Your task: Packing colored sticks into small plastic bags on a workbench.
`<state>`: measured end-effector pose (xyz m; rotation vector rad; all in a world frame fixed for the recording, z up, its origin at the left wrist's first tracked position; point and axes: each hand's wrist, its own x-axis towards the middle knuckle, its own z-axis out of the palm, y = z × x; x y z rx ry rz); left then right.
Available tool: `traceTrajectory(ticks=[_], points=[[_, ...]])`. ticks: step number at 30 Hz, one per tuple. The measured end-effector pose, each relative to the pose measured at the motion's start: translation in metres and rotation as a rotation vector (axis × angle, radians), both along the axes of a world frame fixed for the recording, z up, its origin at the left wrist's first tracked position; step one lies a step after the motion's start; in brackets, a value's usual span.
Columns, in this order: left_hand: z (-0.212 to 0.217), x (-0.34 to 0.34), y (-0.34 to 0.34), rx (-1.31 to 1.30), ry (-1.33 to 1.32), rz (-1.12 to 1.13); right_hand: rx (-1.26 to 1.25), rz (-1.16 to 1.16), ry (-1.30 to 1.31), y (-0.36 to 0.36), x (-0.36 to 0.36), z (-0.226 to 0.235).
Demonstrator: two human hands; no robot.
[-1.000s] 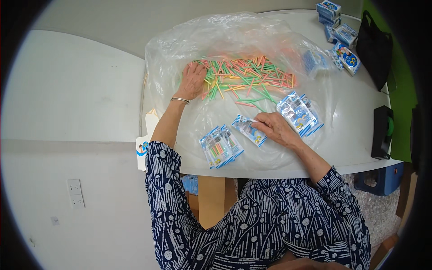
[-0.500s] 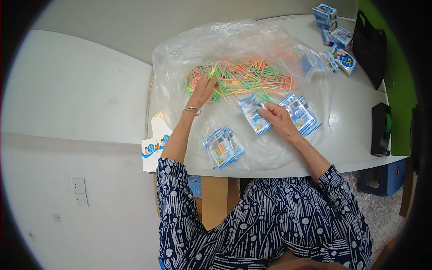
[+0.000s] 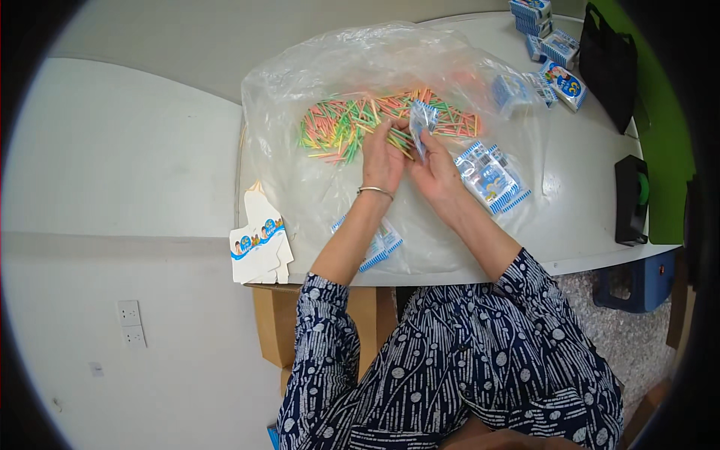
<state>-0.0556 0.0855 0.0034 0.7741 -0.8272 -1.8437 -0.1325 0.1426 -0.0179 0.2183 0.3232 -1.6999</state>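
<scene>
On the white table (image 3: pixel 585 225), over a wide sheet of clear plastic (image 3: pixel 300 172), the person's two hands met just near of a heap of coloured sticks (image 3: pixel 352 120). The right hand (image 3: pixel 436 171) pinched a small clear blue-printed packet (image 3: pixel 421 121) between thumb and fingertips, so the packet stood up beyond the fingers, above the right part of the heap. The left hand (image 3: pixel 382 159), a thin bangle at its wrist, lay with fingers curled on the sticks right beside the packet; it seemed to grip a few sticks, though I could not tell for certain. To the right of the hands lay a stack of blue-and-white packets (image 3: pixel 491 178); more packets (image 3: pixel 379 247) lay nearer, under the left forearm. A flat printed carton (image 3: pixel 261 244) hung at the table's near left edge.
</scene>
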Motion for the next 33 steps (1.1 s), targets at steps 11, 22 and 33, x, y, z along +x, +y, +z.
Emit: traceTrajectory(ticks=[11, 22, 33], points=[[-0.011, -0.013, 0.018, -0.25, -0.303, 0.089, -0.055, -0.05, -0.002, -0.008, -0.003, -0.003], [0.026, 0.01, -0.01, -0.251, -0.113, 0.0, -0.077, 0.026, 0.717, 0.021, -0.048, -0.005], [0.01, 0.022, -0.013, -0.233, -0.287, -0.134, -0.073, 0.229, 0.896, 0.038, -0.058, -0.008]])
